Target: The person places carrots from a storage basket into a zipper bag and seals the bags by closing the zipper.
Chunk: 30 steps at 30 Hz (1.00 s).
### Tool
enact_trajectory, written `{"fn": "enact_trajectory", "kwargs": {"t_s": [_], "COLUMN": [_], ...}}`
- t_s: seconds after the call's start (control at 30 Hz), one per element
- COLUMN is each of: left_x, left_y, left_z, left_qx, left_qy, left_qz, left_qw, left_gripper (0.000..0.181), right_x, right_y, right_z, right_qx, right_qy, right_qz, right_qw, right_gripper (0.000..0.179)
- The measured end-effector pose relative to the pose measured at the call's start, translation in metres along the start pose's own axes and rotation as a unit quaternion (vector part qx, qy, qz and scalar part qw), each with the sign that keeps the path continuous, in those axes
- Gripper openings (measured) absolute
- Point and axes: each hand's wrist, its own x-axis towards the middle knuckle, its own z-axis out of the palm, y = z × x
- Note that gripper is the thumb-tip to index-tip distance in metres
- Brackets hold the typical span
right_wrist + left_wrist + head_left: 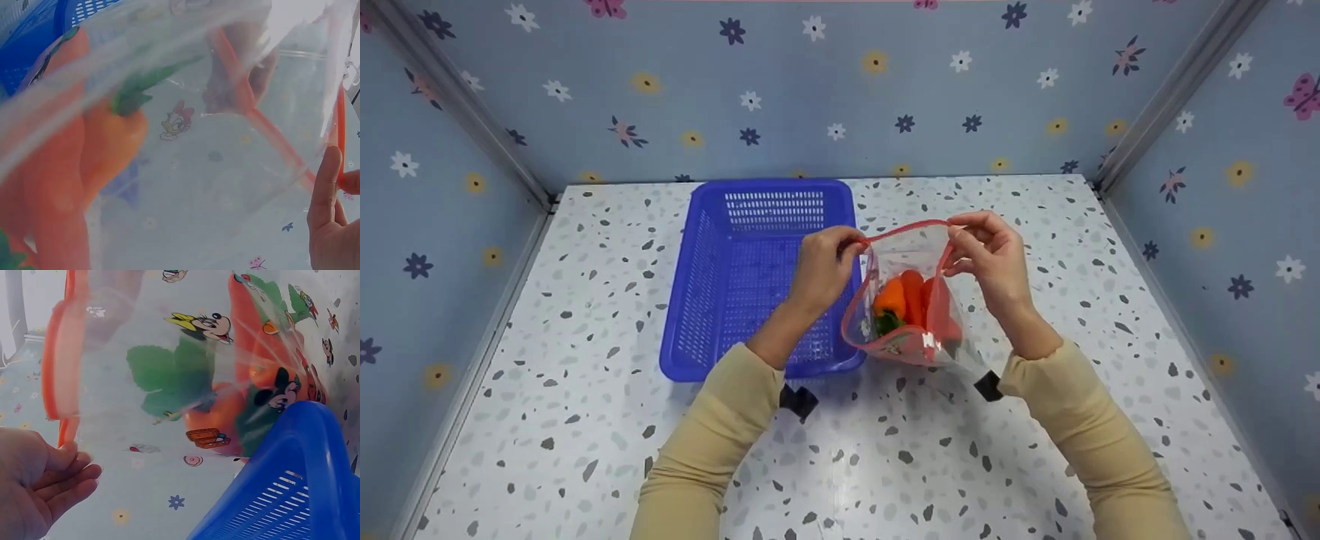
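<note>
A clear zip bag (900, 255) with a red rim and printed cartoon figures stands with its mouth spread wide. My left hand (823, 268) pinches the rim at its left corner; in the left wrist view those fingers (67, 464) hold the red edge. At the opposite corner my right hand (994, 255) pinches the rim between thumb and fingers. Inside the bag lie an orange pepper-like vegetable (891, 298) with a green top and red-orange carrot-like pieces (913, 292). Green leaves (163, 374) show through the plastic in the left wrist view.
A blue plastic basket (679, 330) with slotted walls stands left of the bag, its right rim close to the bag and under my left forearm. Flower-patterned walls (780, 90) enclose the speckled white table (840, 465) at the back and sides.
</note>
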Motion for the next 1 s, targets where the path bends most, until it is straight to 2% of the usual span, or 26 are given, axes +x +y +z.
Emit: {"fn": "enact_trajectory", "kwargs": {"t_s": [0.23,0.43,0.6,0.77,0.87,1.0], "left_x": [0.006,0.012,0.014,0.015,0.016,0.016], "left_y": [0.002,0.002,0.002,0.003,0.004,0.004], "left_z": [0.001,0.001,0.000,0.000,-0.001,-0.002], "left_qx": [-0.004,-0.041,-0.067,-0.095,-0.112,-0.130], "left_qy": [0.061,0.086,0.094,0.096,0.094,0.093], "left_qz": [-0.033,-0.082,-0.119,-0.137,-0.143,-0.150], "left_qw": [0.9976,0.9921,0.9861,0.9813,0.9789,0.9758], "left_gripper": [0.007,0.007,0.007,0.007,0.007,0.007], "right_x": [-0.009,-0.027,-0.044,-0.059,-0.065,-0.070], "right_y": [-0.007,-0.012,-0.016,-0.025,-0.027,-0.024], "right_z": [0.000,0.001,0.001,0.004,0.006,0.005], "right_qx": [-0.041,-0.087,-0.133,-0.184,-0.210,-0.238], "right_qy": [-0.023,-0.056,-0.076,-0.081,-0.073,-0.042], "right_qz": [-0.022,-0.094,-0.144,-0.202,-0.233,-0.256], "right_qw": [0.9987,0.9902,0.9776,0.9585,0.9467,0.9358], "right_gripper": [0.020,0.020,0.021,0.030,0.037,0.041]}}
